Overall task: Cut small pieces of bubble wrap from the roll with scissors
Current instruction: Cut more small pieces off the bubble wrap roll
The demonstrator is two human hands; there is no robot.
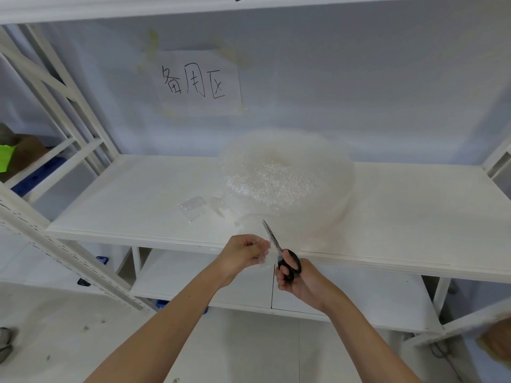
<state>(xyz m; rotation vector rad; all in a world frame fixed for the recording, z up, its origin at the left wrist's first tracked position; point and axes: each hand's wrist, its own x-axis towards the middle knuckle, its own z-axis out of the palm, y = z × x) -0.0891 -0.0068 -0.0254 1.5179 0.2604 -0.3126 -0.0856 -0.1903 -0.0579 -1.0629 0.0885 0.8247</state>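
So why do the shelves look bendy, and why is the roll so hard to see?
Head view: the wide lens bows the shelf edges; the pale roll blends into the white wall, soft and low-contrast; lighting is flat, shadows faint; the scissors stay sharp.

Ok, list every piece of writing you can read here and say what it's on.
"备用区": handwritten in black on the white paper sheet taped to the pale back wall above the white shelf board.
Black strokes at the top edge: cut off, unreadable.
Nothing readable on the black-handled scissors.
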